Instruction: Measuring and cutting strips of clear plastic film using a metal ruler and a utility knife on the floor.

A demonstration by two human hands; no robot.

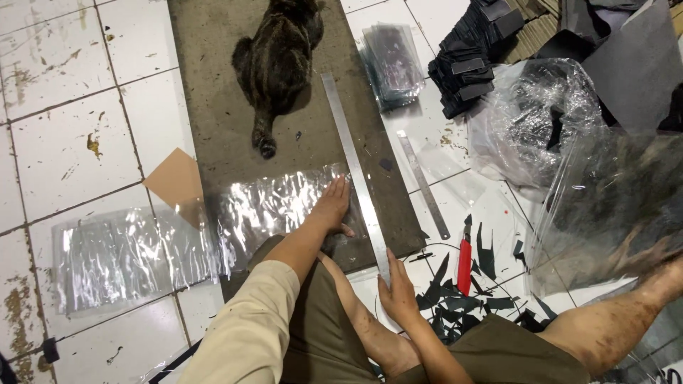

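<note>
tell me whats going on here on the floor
A person sits on a tiled floor at a grey mat. The left hand presses flat on a sheet of clear plastic lying on the mat, and the right hand rests on the near end of a long metal ruler. A cat lies at the mat's far end. A red cutter and dark offcuts lie to the right.

cat [277, 60] lying on mat | red cutter [464, 264] among black scraps [462, 299] | short ruler [423, 183] | black card stack [473, 57]
</note>
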